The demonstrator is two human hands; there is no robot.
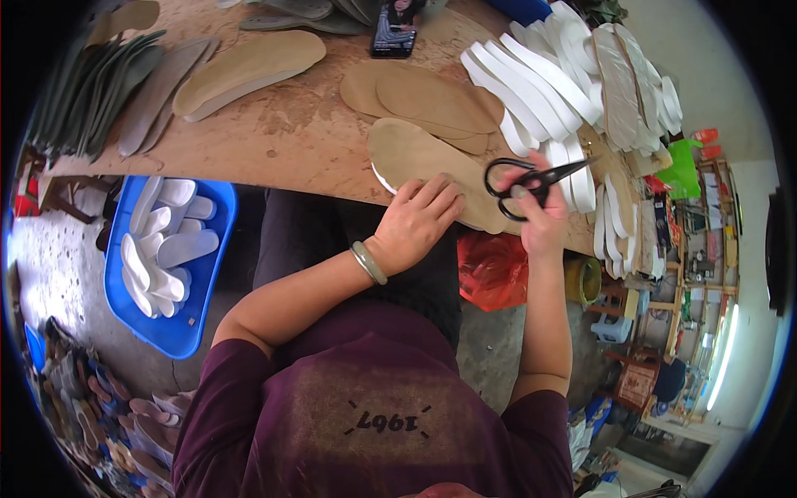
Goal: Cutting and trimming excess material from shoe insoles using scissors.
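A tan insole (pixel 415 153) with a white layer showing under its left edge lies at the table's near edge. My left hand (pixel 419 220), with a pale bangle at the wrist, has its fingers on top of the insole and holds it; the thumb is hidden. In my right hand (pixel 544 224) is a pair of black-handled scissors (pixel 566 171), blades pointing right, away from the insole. Just behind lie flat tan insole pieces (pixel 432 95), overlapping each other. White foam soles (pixel 527 79) stand in a row to the right of them.
On the wooden table (pixel 274 153), a finished-looking tan insole (pixel 249 73), dark grey insoles (pixel 100 91) and a phone (pixel 394 33) lie farther back. A blue tub (pixel 178 328) of white soles stands at lower left. A red plastic bag (pixel 494 274) hangs below the table edge.
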